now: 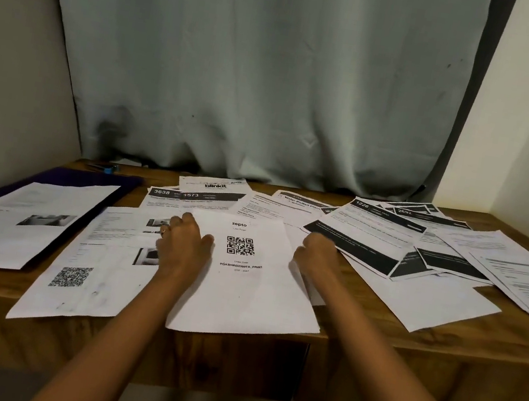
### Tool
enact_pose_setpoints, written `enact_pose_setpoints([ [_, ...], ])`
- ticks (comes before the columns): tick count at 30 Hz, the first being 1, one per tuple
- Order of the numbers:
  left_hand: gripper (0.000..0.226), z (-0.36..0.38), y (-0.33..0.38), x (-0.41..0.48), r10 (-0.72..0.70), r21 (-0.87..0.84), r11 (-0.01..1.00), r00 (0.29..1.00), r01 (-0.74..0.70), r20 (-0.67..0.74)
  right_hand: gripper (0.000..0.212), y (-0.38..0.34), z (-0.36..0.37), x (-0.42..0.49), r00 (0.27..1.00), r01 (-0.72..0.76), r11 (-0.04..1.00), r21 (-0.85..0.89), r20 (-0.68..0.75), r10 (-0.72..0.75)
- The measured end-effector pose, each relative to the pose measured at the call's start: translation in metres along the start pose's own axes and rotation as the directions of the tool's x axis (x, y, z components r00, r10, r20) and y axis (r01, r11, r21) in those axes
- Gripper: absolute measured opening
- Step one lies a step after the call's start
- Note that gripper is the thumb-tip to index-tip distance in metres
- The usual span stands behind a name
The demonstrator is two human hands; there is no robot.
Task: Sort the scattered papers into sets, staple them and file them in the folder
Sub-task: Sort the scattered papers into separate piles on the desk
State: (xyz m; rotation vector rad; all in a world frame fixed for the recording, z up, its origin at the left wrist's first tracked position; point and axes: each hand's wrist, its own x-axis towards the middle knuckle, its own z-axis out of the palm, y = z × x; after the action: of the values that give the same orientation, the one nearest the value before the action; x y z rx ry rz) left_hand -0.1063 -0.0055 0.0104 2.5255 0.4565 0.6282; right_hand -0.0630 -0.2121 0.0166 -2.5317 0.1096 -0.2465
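Printed sheets lie scattered over the wooden desk. A page headed "zepto" with a QR code lies in the middle, overhanging the front edge. My left hand rests on its left edge, fingers curled down, a ring on one finger. My right hand sits at its right edge, fingers bent onto the paper. A dark purple folder lies at the left under a sheet with a photo. A blue stapler sits at the back left corner.
A pile of sheets with black bars spreads at the right, plain text pages beyond it. Another QR page overhangs the front edge. A grey curtain hangs behind the desk; walls close both sides.
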Motion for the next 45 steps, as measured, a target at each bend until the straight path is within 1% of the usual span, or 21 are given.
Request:
enact_pose_setpoints([
  [1,0.051,0.0,0.001,0.002,0.053,0.072,0.996,0.998,-0.051,-0.02,0.02,0.004,-0.001,0.009,1.0,-0.017,1.0,0.013,-0.014,0.017],
  [3,0.051,0.004,0.002,0.006,0.225,0.092,0.971,0.974,-0.223,-0.016,0.023,0.011,-0.003,0.024,1.0,-0.029,0.999,0.033,-0.007,0.029],
  [5,0.059,0.011,0.006,0.004,0.359,0.022,0.932,0.929,-0.362,0.088,0.02,0.017,0.002,0.033,1.0,-0.028,0.999,0.044,0.016,0.027],
  [6,0.065,0.015,0.007,0.002,0.387,-0.005,0.921,0.91,-0.391,0.151,0.024,0.018,0.006,0.037,0.999,-0.029,0.999,0.039,0.021,0.028],
  [8,0.061,0.027,0.006,-0.003,0.368,-0.013,0.925,0.89,-0.379,0.268,0.038,0.016,0.012,0.044,0.999,-0.035,0.999,-0.027,0.028,0.036],
  [11,0.058,0.042,-0.002,-0.008,0.311,0.058,0.931,0.868,-0.36,0.387,0.054,0.006,0.016,0.051,0.997,-0.06,0.993,-0.105,0.042,0.065],
  [13,0.06,0.047,-0.005,-0.009,0.297,0.125,0.918,0.86,-0.377,0.416,0.076,-0.001,0.015,0.053,0.991,-0.101,0.985,-0.139,0.069,0.112],
  [15,0.061,0.049,-0.006,-0.008,0.293,0.142,0.913,0.858,-0.382,0.423,0.086,-0.005,0.016,0.056,0.986,-0.13,0.977,-0.171,0.079,0.145],
  [17,0.061,0.049,-0.006,-0.008,0.296,0.141,0.912,0.858,-0.384,0.421,0.084,-0.007,0.017,0.059,0.982,-0.153,0.977,-0.148,0.086,0.167],
  [19,0.061,0.049,-0.006,-0.009,0.297,0.138,0.914,0.86,-0.382,0.415,0.072,-0.009,0.018,0.065,0.975,-0.196,0.981,0.003,0.112,0.194],
  [21,0.061,0.049,-0.006,-0.008,0.292,0.132,0.917,0.86,-0.376,0.418,0.05,-0.009,0.018,0.071,0.966,-0.249,0.943,0.222,0.119,0.227],
  [23,0.061,0.049,-0.006,-0.009,0.293,0.126,0.919,0.861,-0.374,0.416,0.023,-0.01,0.016,0.074,0.967,-0.253,0.916,0.311,0.062,0.246],
  [24,0.061,0.049,-0.007,-0.009,0.294,0.125,0.919,0.861,-0.374,0.414,0.017,-0.01,0.016,0.075,0.971,-0.233,0.917,0.325,0.029,0.237],
  [27,0.061,0.049,-0.007,-0.008,0.29,0.115,0.925,0.867,-0.363,0.406,0.023,-0.01,0.016,0.081,0.984,-0.119,0.919,0.377,-0.082,0.161],
  [28,0.062,0.049,-0.007,-0.008,0.283,0.115,0.928,0.871,-0.355,0.401,0.018,-0.011,0.016,0.082,0.984,-0.079,0.913,0.401,-0.117,0.137],
  [29,0.063,0.048,-0.007,-0.008,0.274,0.117,0.932,0.878,-0.344,0.393,0.011,-0.011,0.014,0.083,0.98,-0.043,0.903,0.427,-0.158,0.122],
  [33,0.068,0.045,-0.005,-0.008,0.218,0.121,0.953,0.904,-0.279,0.369,0.014,-0.017,0.001,0.087,0.94,0.129,0.861,0.493,-0.337,0.053],
  [37,0.067,0.041,-0.002,-0.007,0.181,0.076,0.97,0.899,-0.229,0.399,0.015,-0.023,-0.017,0.091,0.87,0.288,0.828,0.481,-0.493,-0.016],
  [39,0.068,0.04,0.0,-0.006,0.168,0.081,0.972,0.896,-0.219,0.412,0.017,-0.029,-0.027,0.087,0.813,0.356,0.807,0.471,-0.583,-0.018],
  [42,0.07,0.039,0.004,-0.005,0.145,0.097,0.974,0.895,-0.204,0.423,0.021,-0.036,-0.04,0.082,0.71,0.438,0.767,0.469,-0.704,0.025],
  [45,0.071,0.037,0.008,-0.003,0.133,0.094,0.977,0.892,-0.191,0.432,0.017,-0.042,-0.052,0.079,0.642,0.504,0.682,0.529,-0.758,0.114],
])
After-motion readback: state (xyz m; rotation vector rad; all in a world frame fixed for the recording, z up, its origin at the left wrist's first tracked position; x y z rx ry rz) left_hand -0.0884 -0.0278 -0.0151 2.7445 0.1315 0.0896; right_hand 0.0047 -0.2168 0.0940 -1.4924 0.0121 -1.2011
